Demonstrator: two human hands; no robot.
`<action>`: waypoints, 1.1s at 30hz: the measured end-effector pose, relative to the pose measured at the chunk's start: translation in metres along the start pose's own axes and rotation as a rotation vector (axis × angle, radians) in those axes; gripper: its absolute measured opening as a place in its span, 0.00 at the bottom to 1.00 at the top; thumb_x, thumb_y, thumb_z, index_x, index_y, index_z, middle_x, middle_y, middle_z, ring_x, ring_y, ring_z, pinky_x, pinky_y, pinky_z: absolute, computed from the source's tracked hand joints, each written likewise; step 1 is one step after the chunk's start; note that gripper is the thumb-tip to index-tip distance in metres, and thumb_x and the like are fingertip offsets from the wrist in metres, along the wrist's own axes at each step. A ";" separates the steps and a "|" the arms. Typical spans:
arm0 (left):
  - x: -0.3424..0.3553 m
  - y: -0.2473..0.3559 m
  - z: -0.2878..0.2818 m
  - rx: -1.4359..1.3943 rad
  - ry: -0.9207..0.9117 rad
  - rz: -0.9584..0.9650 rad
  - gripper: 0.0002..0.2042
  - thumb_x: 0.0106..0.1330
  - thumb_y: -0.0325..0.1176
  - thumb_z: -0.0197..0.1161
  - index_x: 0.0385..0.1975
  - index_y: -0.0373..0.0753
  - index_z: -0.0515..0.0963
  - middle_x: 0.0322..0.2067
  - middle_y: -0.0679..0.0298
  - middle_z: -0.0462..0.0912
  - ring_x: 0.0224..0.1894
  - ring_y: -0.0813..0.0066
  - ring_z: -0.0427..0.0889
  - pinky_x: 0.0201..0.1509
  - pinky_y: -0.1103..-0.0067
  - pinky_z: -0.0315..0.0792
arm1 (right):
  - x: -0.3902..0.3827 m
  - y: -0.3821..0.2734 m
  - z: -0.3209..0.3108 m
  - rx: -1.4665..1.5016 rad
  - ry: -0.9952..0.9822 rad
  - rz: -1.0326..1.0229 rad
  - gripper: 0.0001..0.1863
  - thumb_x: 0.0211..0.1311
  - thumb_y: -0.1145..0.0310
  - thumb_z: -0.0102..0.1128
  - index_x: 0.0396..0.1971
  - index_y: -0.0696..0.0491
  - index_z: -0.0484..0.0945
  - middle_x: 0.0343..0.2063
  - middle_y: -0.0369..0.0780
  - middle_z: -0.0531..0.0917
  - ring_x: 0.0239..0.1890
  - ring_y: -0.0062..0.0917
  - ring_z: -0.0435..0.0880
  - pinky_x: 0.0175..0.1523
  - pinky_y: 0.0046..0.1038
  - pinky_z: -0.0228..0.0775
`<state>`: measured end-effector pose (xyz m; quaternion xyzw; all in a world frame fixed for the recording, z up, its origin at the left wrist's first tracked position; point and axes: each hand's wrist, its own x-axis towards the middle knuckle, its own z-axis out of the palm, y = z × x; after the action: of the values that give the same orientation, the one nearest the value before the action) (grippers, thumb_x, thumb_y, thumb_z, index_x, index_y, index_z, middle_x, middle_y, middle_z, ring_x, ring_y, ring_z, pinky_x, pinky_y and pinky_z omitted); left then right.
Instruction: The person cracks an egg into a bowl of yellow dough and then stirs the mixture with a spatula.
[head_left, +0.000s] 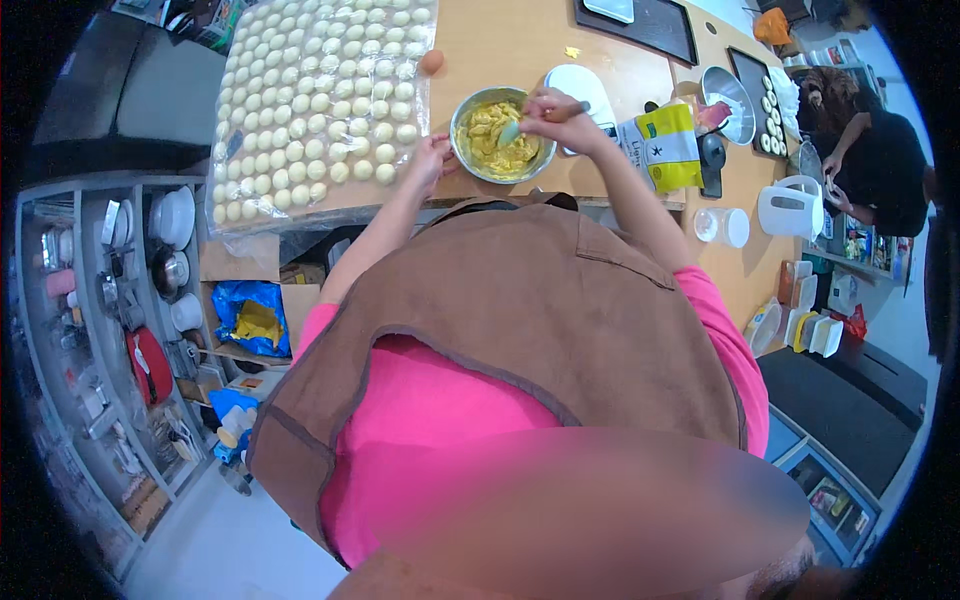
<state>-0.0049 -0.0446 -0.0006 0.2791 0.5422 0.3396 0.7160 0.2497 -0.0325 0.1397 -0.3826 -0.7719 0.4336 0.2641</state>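
Observation:
A round metal mixing bowl stands near the front edge of the table, with a thick, lumpy yellow mixture inside. My left hand grips the bowl's left rim with its fingers. Over the right side of the bowl, my right hand is closed around the handle of a spatula. The spatula's pale green blade dips into the mixture. A brown egg lies beyond the bowl to the left. Just right of the bowl sits a white kitchen scale, partly behind my right hand.
Many pale dough balls on a plastic sheet fill the table's left side. A yellow-and-white pouch, a metal bowl, a clear jar and a white pitcher stand right. Another person works at the far right.

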 end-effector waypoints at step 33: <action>0.021 -0.018 0.018 -0.015 -0.055 0.054 0.26 0.62 0.22 0.50 0.58 0.43 0.50 0.47 0.57 0.73 0.40 0.69 0.79 0.34 0.73 0.80 | 0.030 0.023 0.064 0.676 0.881 -0.087 0.21 0.64 0.56 0.48 0.15 0.54 0.62 0.11 0.33 0.65 0.14 0.16 0.63 0.21 0.21 0.57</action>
<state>0.0196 -0.0397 -0.0221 0.2976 0.5120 0.3548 0.7234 0.1940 -0.0303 0.0905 -0.3896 -0.4217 0.4447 0.6875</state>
